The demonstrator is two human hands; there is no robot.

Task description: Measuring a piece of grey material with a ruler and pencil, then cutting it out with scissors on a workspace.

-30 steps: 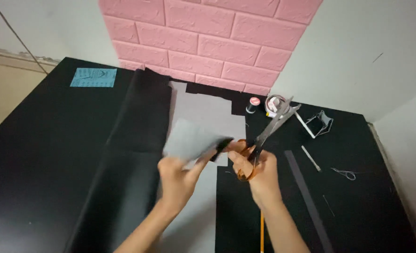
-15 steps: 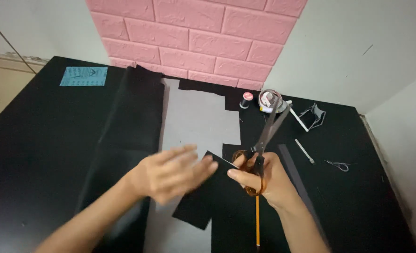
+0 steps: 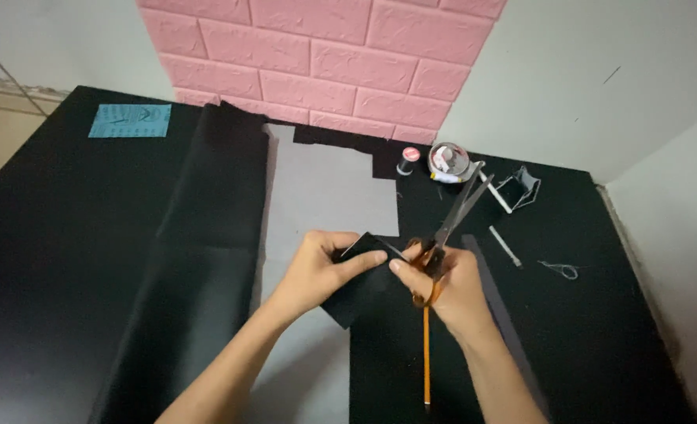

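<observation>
Your table (image 3: pixel 65 259) is draped with a long black cloth (image 3: pixel 199 259) beside a grey sheet (image 3: pixel 329 192), both clear of your hands. Your left hand (image 3: pixel 317 271) pinches a small black piece (image 3: pixel 360 286) over the grey sheet, fingers closed on its top edge. Your right hand (image 3: pixel 450 286) grips the scissors (image 3: pixel 452 220), blades nearly shut and pointing away, fingertips touching the piece too. You seem to be lining up a cut; feeding the edge between the blades would need them opened. A pencil (image 3: pixel 426 353) lies under your right wrist; spool (image 3: pixel 406 161), tape (image 3: pixel 448 161) and chalk (image 3: pixel 505 246) sit farther back.
</observation>
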